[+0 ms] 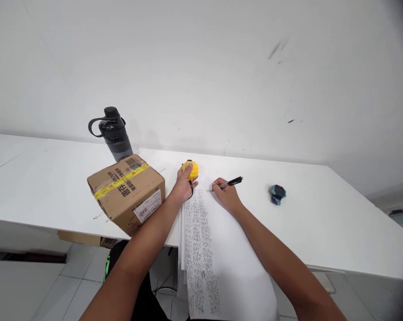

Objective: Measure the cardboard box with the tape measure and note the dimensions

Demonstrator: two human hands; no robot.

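My left hand is closed round a yellow tape measure at the top left of a long sheet of paper. A black wrist strap hangs from the tape measure. In my right hand is a black pen, its tip low over the paper just right of the written columns. Dense handwriting fills the sheet's left side; its right side is blank. The paper runs over the table's front edge towards me, and more sheets show beneath it on the left.
A taped cardboard box stands left of my left forearm, with a dark water bottle behind it. On the right of the white table lies a teal and black watch. The wall rises along the table's back edge.
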